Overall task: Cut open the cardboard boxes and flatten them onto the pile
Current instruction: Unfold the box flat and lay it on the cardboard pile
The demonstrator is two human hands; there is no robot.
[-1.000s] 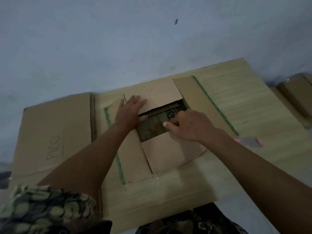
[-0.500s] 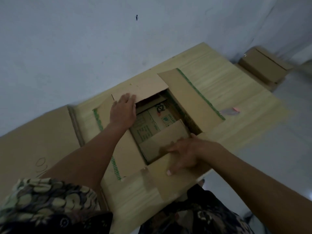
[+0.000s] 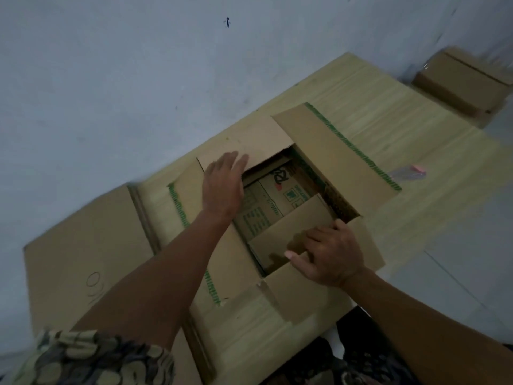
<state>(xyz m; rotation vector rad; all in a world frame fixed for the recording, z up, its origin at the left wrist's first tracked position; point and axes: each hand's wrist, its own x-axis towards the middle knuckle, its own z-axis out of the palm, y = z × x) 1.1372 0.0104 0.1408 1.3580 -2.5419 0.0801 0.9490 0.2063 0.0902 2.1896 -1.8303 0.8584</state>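
An opened brown cardboard box with green striped edges lies spread on a pile of flattened cardboard. Its flaps fold outward and printed cardboard shows in the central opening. My left hand lies flat, fingers straight, on the far flap and the left side panel. My right hand presses with bent fingers on the near inner flap, thumb pointing left; it holds nothing I can make out. A cutter with a pink end lies on the pale sheet to the right.
A closed brown box sits on the floor at the far right by the wall. A pale wood-grain sheet lies under the opened box. The white wall rises behind, and grey floor shows at right.
My right hand has drawn back from the middle of the opening to the near flap. My left hand slid slightly outward over the far flap. The view has swung right.
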